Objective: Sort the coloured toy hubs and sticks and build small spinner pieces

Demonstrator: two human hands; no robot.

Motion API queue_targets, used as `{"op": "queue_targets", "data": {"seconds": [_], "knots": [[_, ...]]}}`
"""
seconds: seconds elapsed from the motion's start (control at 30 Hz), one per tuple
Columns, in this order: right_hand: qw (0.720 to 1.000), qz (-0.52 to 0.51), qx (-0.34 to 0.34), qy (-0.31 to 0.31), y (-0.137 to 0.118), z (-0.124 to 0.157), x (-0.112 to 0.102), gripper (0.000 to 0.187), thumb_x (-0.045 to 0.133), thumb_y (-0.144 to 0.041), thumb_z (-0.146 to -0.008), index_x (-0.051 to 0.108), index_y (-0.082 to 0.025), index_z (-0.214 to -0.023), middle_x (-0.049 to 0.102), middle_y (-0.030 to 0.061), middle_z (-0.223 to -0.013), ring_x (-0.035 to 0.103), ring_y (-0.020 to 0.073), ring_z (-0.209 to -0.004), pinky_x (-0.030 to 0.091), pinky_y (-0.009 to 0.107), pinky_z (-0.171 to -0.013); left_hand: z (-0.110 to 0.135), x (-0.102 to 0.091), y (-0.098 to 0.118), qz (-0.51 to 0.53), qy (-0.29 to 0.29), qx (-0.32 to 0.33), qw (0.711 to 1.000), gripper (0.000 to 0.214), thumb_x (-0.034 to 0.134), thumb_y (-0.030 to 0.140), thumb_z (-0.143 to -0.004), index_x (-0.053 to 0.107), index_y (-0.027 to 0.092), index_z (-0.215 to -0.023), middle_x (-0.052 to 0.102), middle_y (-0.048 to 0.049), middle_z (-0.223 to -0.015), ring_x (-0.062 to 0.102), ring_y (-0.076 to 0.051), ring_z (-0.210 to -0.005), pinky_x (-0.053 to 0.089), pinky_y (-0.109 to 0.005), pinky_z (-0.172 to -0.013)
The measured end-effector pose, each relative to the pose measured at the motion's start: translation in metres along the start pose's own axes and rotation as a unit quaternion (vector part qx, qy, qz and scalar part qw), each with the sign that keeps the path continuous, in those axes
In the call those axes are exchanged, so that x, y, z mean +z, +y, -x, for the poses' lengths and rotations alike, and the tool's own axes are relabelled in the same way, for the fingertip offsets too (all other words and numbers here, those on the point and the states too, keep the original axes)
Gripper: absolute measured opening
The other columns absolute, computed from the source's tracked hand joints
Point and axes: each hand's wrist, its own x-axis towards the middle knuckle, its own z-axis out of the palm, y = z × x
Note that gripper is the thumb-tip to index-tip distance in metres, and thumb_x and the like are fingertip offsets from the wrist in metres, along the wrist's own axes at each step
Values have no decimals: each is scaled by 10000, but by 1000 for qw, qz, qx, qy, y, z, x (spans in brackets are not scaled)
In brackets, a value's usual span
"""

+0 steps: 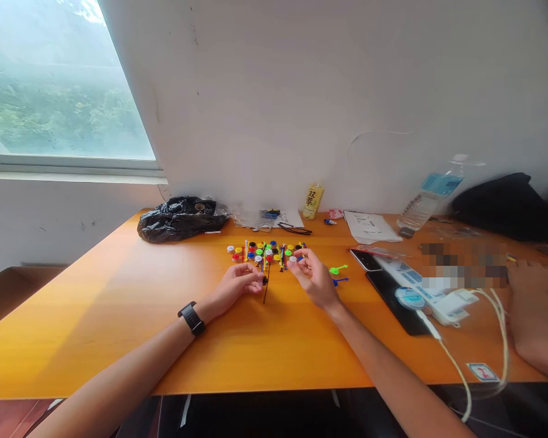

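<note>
My left hand pinches a thin black plastic stick with a small black round piece on it, held upright above the table. My right hand is closed with thumb and fingertips together around what looks like a small white round cap. Just beyond both hands lies a group of small round caps, red, yellow, green, blue, white and black, such as a red cap. Thin coloured sticks lie among them, one of them yellow. To the right of my right hand are a green arrow-shaped stick and a blue one.
On the wooden table stand a black plastic bag, a yellow drink carton and a tilted water bottle. A phone, a power strip and white cables lie right. Another person's arm rests at the far right.
</note>
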Motion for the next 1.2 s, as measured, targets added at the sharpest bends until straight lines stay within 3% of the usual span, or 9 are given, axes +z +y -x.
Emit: {"op": "queue_targets", "data": {"seconds": [0.13,0.4,0.6,0.7,0.8,0.87,0.97,1.07,1.2], "knots": [[996,72,-24,-38,-4,6,2,315,693,-531,-915,553,-256,-976,432,-108,-523,396,112,-445,326,253,-504,1,1,1,2,-4,2,1000,363,891,414,-805,652,141,-822,720,-37,-784,664,-101,-689,536,-192,-678],[991,126,-47,0,-4,9,3,430,626,-583,-953,476,-245,-732,302,-99,-457,270,112,-433,258,276,-514,1,1,1,2,-7,1,1000,363,893,412,-802,647,146,-826,718,-38,-778,669,-109,-686,537,-200,-675],[990,136,-43,-12,-5,11,2,527,628,-592,-949,413,-231,-631,257,-83,-478,230,111,-467,214,281,-512,2,1,1,-10,-11,3,1000,370,882,431,-817,652,143,-847,733,-44,-793,680,-112,-701,548,-204,-699],[988,141,-62,-28,-4,11,4,504,624,-564,-958,439,-228,-631,262,-81,-489,249,112,-476,237,277,-518,3,2,2,-9,-17,5,1000,375,889,429,-810,654,144,-872,751,-58,-848,703,-127,-751,564,-226,-748],[983,143,-95,-60,-4,11,7,330,636,-503,-963,602,-228,-784,396,-79,-515,375,119,-490,324,263,-549,5,3,3,-8,-23,5,1000,394,905,435,-787,652,146,-875,753,-57,-884,715,-141,-775,574,-246,-766],[978,135,-128,-97,-4,12,9,249,676,-463,-945,682,-234,-1044,595,-43,-667,526,138,-595,417,257,-623,6,4,4,-16,-26,3,1000,401,910,438,-784,652,147,-883,748,-50,-871,721,-148,-784,574,-249,-768],[966,113,-161,-166,-7,15,13,414,712,-422,-938,642,-273,-1318,730,28,-1043,622,160,-782,492,269,-731,8,4,4,-27,-38,8,999,416,911,449,-785,649,147,-899,758,-57,-905,736,-157,-808,578,-257,-789],[959,103,-162,-207,-7,17,15,290,661,-335,-984,678,-285,-1269,722,29,-1106,622,151,-782,500,265,-731,7,4,1,-26,-69,11,997,450,924,467,-765,639,151,-912,776,-83,-968,765,-200,-886,589,-296,-842],[958,112,-173,-201,-5,15,13,203,662,-233,-970,725,-274,-1158,694,38,-1092,662,177,-909,511,282,-810,5,3,-3,-47,-94,8,994,445,911,483,-778,662,155,-946,797,-104,-934,773,-225,-903,588,-324,-860]]}}
